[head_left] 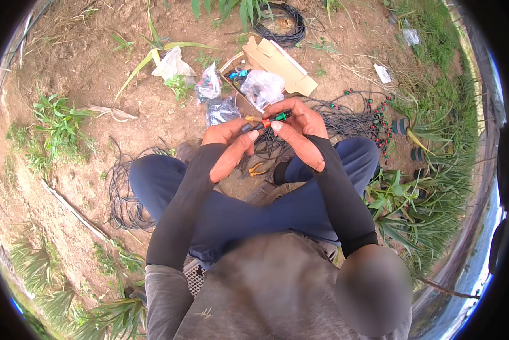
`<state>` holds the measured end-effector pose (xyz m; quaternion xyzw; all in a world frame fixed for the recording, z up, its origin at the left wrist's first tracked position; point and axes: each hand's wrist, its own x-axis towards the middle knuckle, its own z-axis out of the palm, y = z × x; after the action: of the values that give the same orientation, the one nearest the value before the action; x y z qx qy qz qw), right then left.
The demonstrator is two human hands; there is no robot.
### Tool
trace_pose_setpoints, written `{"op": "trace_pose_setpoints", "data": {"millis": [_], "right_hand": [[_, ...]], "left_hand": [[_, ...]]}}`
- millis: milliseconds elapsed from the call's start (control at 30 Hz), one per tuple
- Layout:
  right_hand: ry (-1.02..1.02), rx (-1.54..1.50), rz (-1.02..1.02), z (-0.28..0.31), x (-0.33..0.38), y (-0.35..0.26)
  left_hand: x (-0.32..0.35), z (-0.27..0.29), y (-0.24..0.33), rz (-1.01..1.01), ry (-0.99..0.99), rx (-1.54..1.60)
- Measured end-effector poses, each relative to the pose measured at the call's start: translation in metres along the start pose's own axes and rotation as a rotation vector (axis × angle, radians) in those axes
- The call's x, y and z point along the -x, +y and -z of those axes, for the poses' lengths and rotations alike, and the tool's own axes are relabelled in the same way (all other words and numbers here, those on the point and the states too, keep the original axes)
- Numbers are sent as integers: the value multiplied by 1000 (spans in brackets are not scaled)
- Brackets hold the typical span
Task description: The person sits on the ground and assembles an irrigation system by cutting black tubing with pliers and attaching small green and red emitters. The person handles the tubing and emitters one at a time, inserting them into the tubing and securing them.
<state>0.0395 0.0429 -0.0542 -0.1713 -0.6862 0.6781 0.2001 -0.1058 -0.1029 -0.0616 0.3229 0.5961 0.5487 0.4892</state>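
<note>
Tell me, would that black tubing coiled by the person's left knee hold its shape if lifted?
Probably not. The tubing lies in loose, uneven loops on the soil, so it would likely sag and spring apart. Thin and hollow-looking, it seems light, and apt to tangle.

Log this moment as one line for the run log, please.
left hand: pinches small fitting's dark end | right hand: grips small fitting at green end | pliers: on ground between knees | plastic bags, cardboard: beyond hands

Glossy clear plastic bags (pixel 209 85) crinkle at 12 o'clock beside matt brown cardboard (pixel 277 63), on rough dry soil (pixel 84 68).
</note>
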Motion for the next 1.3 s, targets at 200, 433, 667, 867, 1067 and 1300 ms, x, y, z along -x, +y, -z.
{"op": "trace_pose_setpoints", "data": {"millis": [200, 433, 667, 867, 1067, 1300], "right_hand": [[-64, 32, -65, 9, 26, -14], [-96, 3, -9, 23, 38, -23], [-140, 1, 15, 25, 39, -28], [-182, 120, 104, 31, 39, -24], [-193, 138, 63, 34, 37, -23], [-198, 155, -16, 35, 30, -20]], "left_hand": [[16, -19, 9, 7, -59, -48], [22, -32, 19, 79, -138, 23], [30, -46, 21, 10, 3, -135], [29, -41, 26, 71, -110, -74], [30, -54, 15, -17, 4, -109], [24, -54, -8, -131, 123, -397]]}}
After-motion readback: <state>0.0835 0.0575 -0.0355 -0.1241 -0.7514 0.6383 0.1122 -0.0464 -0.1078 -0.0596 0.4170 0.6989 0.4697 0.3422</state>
